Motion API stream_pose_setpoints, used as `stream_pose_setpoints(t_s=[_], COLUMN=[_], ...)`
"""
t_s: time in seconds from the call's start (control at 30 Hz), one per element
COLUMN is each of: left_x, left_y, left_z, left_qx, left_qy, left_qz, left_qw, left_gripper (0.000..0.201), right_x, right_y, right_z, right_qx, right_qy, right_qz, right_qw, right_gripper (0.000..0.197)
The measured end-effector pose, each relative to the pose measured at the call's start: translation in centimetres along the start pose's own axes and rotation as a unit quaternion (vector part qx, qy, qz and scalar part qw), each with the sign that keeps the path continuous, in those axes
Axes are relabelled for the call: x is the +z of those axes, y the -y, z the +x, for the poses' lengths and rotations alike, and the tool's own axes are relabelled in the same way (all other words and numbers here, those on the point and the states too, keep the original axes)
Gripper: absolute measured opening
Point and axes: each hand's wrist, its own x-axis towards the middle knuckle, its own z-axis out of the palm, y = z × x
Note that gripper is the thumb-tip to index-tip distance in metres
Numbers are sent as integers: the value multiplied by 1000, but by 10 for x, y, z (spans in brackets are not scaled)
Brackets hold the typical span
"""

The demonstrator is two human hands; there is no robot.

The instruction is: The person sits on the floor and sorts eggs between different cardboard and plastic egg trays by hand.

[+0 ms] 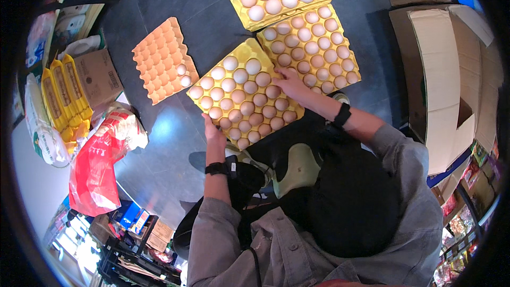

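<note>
A yellow egg tray (247, 48) with many pale and brownish eggs (238, 96) lies tilted in front of me. My left hand (213, 132) grips its near left edge, thumb up along the rim and the other fingers hidden beneath. On the far right side my right hand (291, 84) holds the tray's edge, fingertips beside the outer eggs. Just beyond, a second full yellow egg tray (357, 68) touches it, and a stack of full yellow trays (291, 11) stands farther off. At the left, an orange egg tray (159, 61) bears two eggs (183, 74) near its right edge.
Dark floor tiles (175, 151) lie around the trays. At the right stands a large open cardboard box (435, 90). On the left are a red plastic bag (98, 172), a brown carton (97, 77) and yellow packages (66, 98). A green stool (297, 172) is by my legs.
</note>
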Motion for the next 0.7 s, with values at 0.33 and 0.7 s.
stream_pose_setpoints(t_s=[0.33, 0.7], left_x=[123, 222], left_y=[57, 80], left_z=[-41, -32], left_qx=[24, 30], left_qy=[176, 235], left_qz=[11, 44], left_qw=[984, 971], left_gripper=[59, 57], right_x=[-144, -230], right_y=[3, -2], right_z=[-24, 1], right_qx=[-6, 28], right_qy=[-124, -140], right_qz=[64, 153], right_qw=[990, 978], right_gripper=[43, 40])
